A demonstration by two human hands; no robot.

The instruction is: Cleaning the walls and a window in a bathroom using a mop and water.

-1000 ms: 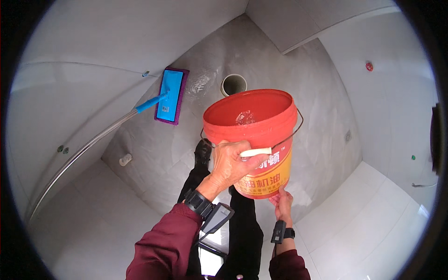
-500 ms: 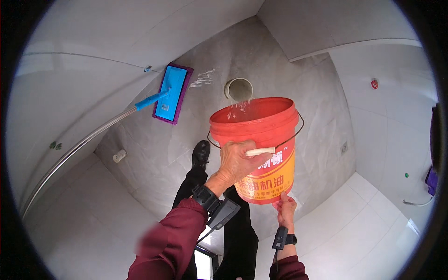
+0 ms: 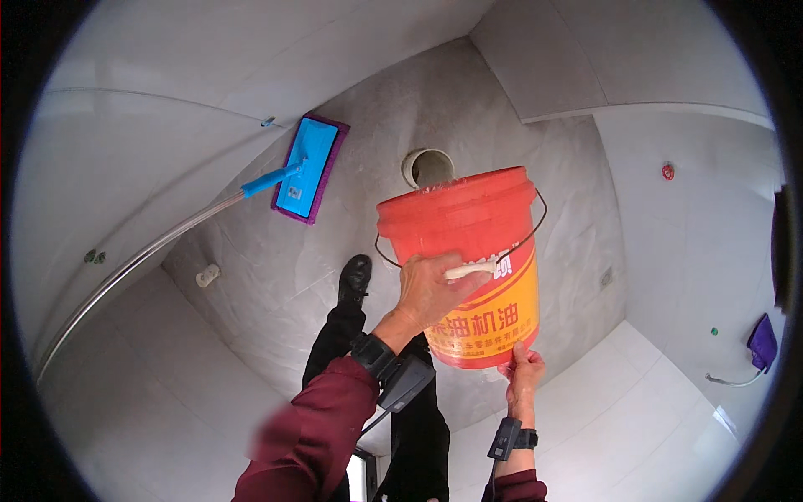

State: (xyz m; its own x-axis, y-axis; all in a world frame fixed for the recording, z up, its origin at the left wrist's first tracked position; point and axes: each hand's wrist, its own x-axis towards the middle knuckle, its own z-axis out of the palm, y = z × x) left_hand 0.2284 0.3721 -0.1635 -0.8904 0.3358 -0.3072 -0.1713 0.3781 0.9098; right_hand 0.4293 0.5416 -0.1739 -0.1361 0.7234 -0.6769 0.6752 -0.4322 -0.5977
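Note:
A red bucket (image 3: 477,217) with a yellow lower label is tipped away from me, its bottom raised toward me and its inside hidden. Its far rim is just in front of a round pipe opening (image 3: 429,166) in the floor, and a little water shows at that rim. My left hand (image 3: 427,293) is closed on the white grip (image 3: 471,269) of the wire handle, close against the bucket's side. Under the base, my right hand (image 3: 524,368) grips the bottom edge, with its fingertips partly hidden.
A flat mop with a blue head (image 3: 307,167) and purple pad lies at the left, its metal pole (image 3: 134,259) leaning along the wall. A white pipe stub (image 3: 207,275) stands on the floor. My black shoe (image 3: 355,276) is left of the bucket. A purple cloth (image 3: 762,343) is at the right.
The bucket has tipped further away from me, so its inside no longer shows. Less falling water is visible, and white water streaks beside the mop have gone. Both hands keep their holds.

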